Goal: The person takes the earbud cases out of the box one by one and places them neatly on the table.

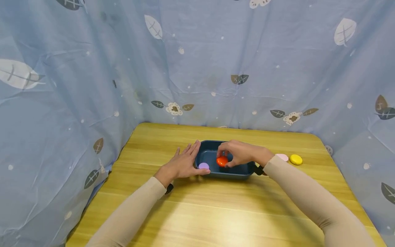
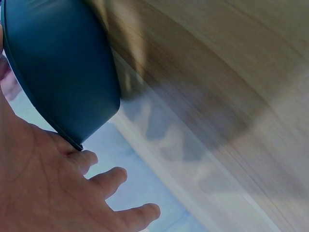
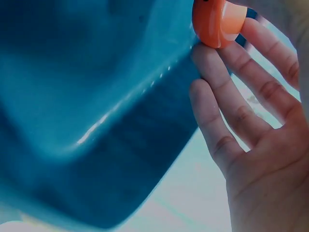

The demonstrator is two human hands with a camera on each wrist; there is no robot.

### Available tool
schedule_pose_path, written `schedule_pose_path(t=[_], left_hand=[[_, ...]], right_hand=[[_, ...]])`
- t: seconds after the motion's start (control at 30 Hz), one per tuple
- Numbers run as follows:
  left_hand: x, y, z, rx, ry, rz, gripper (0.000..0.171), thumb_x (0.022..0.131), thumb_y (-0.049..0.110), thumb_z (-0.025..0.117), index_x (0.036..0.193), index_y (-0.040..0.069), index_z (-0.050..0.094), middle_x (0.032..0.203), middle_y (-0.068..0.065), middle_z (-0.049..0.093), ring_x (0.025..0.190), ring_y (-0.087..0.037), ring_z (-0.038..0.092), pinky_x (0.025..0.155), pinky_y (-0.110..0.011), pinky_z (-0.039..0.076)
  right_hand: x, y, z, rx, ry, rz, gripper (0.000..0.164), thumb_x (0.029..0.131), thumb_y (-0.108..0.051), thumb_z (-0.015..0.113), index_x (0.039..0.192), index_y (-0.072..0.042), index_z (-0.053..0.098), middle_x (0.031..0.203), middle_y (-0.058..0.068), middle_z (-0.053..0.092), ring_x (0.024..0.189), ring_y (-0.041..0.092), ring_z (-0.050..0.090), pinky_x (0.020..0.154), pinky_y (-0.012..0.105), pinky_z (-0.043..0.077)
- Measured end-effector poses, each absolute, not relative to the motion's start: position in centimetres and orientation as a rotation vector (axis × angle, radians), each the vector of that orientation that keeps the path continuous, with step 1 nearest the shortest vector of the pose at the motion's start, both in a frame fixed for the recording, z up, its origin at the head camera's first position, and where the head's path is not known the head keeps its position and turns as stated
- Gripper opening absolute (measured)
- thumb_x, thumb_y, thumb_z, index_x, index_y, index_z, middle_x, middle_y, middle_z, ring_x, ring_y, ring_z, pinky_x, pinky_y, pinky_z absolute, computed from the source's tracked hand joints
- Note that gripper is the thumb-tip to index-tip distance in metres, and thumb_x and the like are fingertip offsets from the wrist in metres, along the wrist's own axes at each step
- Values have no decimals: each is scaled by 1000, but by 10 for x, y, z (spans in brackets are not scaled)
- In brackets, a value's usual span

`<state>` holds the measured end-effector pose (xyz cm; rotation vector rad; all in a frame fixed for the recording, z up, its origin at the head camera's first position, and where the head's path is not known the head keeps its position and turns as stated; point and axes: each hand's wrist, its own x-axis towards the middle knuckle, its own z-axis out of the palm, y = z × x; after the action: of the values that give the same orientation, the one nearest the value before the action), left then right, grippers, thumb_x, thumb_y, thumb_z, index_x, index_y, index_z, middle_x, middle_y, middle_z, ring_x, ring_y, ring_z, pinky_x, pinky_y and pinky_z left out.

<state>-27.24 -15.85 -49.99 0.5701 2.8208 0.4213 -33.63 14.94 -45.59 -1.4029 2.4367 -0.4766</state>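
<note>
A dark blue rectangular tray (image 1: 226, 176) with cut corners sits on the table between both hands. The right hand (image 1: 240, 152) reaches over it and pinches a glossy orange-red round disc (image 1: 222, 161) between thumb and fingers. In the right wrist view the disc (image 3: 217, 24) shows a rounded edge above the tray's inside. The left hand (image 1: 185, 164) lies along the tray's left end, fingers extended and thumb across the front rim. From the left wrist, the tray's outer wall (image 2: 63, 72) shows beside the spread fingers. A lilac disc (image 1: 203, 166) lies in the tray's front left corner, by the left thumb.
To the right of the tray, a pink disc (image 1: 282, 157) and a yellow disc (image 1: 296, 159) lie on the wood-grain table (image 1: 200, 212), the pink one partly behind the right forearm. A blue leaf-patterned curtain (image 1: 210, 61) encloses the table's back and sides.
</note>
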Motion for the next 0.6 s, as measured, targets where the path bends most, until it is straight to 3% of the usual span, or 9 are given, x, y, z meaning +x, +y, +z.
schedule_pose_path(t=[0.43,0.6], left_hand=[[-271,-159,-501,599,2825,462,139,94,99,62,190,22,-5,200,1,-2,186,-38,11,144,-82,7],[-270,-158,-501,598,2824,466,140,94,99,62,190,21,-4,200,2,-3,186,-37,9,144,-81,6]], right_hand=[[-318,239,-456,-1193,2619,-750,39,97,-18,98,131,-17,79,128,-1,82,111,18,81,105,58,68],[-304,283,-461,-1094,2744,-822,40,94,-16,100,130,-18,81,125,-5,83,106,14,81,100,56,69]])
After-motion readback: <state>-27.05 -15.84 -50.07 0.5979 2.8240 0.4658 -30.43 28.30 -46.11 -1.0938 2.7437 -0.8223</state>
